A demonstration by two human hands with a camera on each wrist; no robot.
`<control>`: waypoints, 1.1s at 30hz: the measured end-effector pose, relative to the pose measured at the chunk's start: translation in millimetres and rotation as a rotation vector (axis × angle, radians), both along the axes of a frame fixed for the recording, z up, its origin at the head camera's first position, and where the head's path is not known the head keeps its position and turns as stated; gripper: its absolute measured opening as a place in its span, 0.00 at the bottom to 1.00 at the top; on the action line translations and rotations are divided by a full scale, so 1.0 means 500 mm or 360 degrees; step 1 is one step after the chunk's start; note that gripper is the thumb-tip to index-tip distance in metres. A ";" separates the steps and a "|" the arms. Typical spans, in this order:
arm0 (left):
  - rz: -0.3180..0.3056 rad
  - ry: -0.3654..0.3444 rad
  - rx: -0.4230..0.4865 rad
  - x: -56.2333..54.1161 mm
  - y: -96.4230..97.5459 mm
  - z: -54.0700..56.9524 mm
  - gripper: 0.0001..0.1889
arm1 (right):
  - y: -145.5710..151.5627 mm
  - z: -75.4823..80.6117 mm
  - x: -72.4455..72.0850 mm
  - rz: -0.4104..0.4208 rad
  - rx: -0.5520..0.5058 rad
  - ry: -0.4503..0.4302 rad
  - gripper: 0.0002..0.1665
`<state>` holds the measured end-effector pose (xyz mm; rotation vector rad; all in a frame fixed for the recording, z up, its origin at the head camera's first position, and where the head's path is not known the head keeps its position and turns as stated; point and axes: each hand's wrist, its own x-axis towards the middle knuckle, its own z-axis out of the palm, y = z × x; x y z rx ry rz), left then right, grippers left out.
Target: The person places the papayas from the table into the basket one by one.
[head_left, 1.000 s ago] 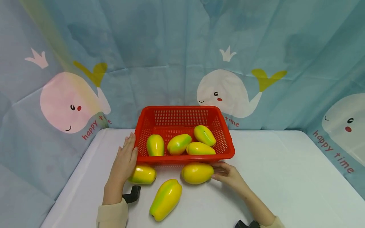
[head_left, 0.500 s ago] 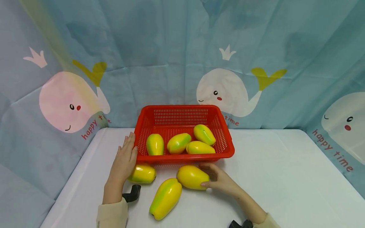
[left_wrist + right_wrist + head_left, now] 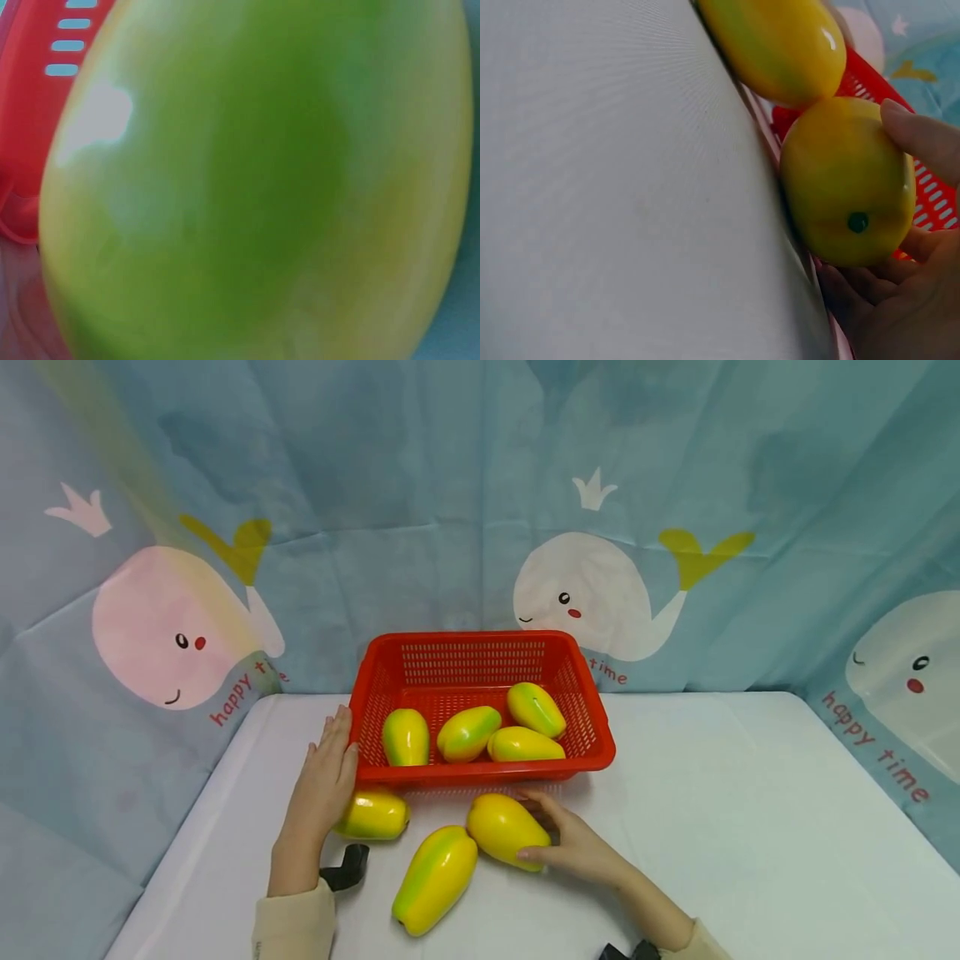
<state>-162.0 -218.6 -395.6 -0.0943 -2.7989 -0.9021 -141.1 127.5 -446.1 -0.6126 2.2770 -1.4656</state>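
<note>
My left hand (image 3: 321,789) lies with straight fingers against the left side of a red plastic basket (image 3: 480,772). Under that wrist, a yellow-green papaya (image 3: 375,815) sits before the basket's front left corner; its green side (image 3: 262,165) fills the left wrist view. My right hand (image 3: 573,843) grips another papaya (image 3: 504,827) by its right end, thumb on the near side and fingers behind. In the right wrist view this papaya (image 3: 847,187) shows its dark stem spot. Its left end meets a slanted papaya (image 3: 435,881) lying nearer the front.
Several papayas (image 3: 468,733) lie inside the basket, mostly toward its front and right. The basket stands at the back of a white-covered table (image 3: 720,793), close to a blue curtain (image 3: 420,468) printed with whales. Black wrist mounts (image 3: 348,867) show at both wrists.
My right hand has moved left and toward the front, closing round the papaya and turning it until it meets the slanted one. My left hand has stayed against the basket.
</note>
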 end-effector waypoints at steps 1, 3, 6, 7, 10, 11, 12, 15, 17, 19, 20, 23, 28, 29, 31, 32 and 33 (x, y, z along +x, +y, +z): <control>0.0004 -0.0004 0.0003 0.001 -0.001 -0.001 0.30 | -0.001 0.000 0.000 0.0007 -0.0021 -0.0004 0.44; 0.0006 -0.0004 0.0010 0.002 -0.002 -0.002 0.30 | -0.001 0.002 0.000 0.0024 -0.0054 -0.0017 0.42; 0.0015 -0.0005 0.0010 0.002 -0.005 -0.003 0.30 | -0.004 0.007 0.000 0.0051 -0.0087 -0.0023 0.40; 0.0016 -0.0002 0.0010 0.002 -0.005 -0.003 0.30 | -0.005 0.008 0.000 0.0059 -0.0094 -0.0024 0.39; 0.0021 0.0000 0.0007 0.001 -0.006 -0.001 0.30 | -0.006 0.011 0.000 0.0067 -0.0099 -0.0019 0.39; 0.0020 0.0001 0.0006 0.001 -0.007 0.000 0.30 | -0.006 0.011 -0.001 0.0071 -0.0100 -0.0019 0.39; 0.0019 -0.0003 0.0007 0.001 -0.006 0.001 0.30 | -0.006 0.010 -0.001 0.0074 -0.0103 -0.0018 0.38; 0.0011 -0.0011 0.0011 0.001 -0.005 0.005 0.30 | -0.005 0.006 -0.002 0.0075 -0.0105 -0.0017 0.38; 0.0008 -0.0015 0.0012 0.001 -0.004 0.007 0.30 | -0.004 0.004 -0.002 0.0073 -0.0106 -0.0024 0.38; 0.0007 -0.0020 0.0012 0.002 -0.002 0.009 0.30 | -0.003 0.003 -0.002 0.0068 -0.0102 -0.0027 0.38; 0.0007 -0.0020 0.0011 0.002 -0.002 0.009 0.30 | -0.003 0.003 -0.002 0.0064 -0.0098 -0.0027 0.38; 0.0008 -0.0022 0.0011 0.001 0.000 0.010 0.30 | -0.002 0.004 0.000 0.0054 -0.0093 -0.0032 0.39; 0.0007 -0.0011 0.0006 0.001 0.001 0.008 0.30 | -0.002 0.005 0.001 0.0044 -0.0090 -0.0038 0.39; 0.0005 -0.0009 0.0003 0.001 0.001 0.008 0.30 | -0.002 0.005 0.001 0.0042 -0.0088 -0.0038 0.39; 0.0003 -0.0009 0.0001 0.001 0.002 0.008 0.30 | -0.001 0.005 0.002 0.0042 -0.0092 -0.0038 0.38; 0.0002 -0.0010 0.0000 0.001 0.002 0.008 0.30 | -0.001 0.004 0.002 0.0043 -0.0095 -0.0040 0.38; 0.0002 -0.0011 0.0000 0.001 0.002 0.008 0.30 | -0.001 0.004 0.002 0.0045 -0.0100 -0.0040 0.38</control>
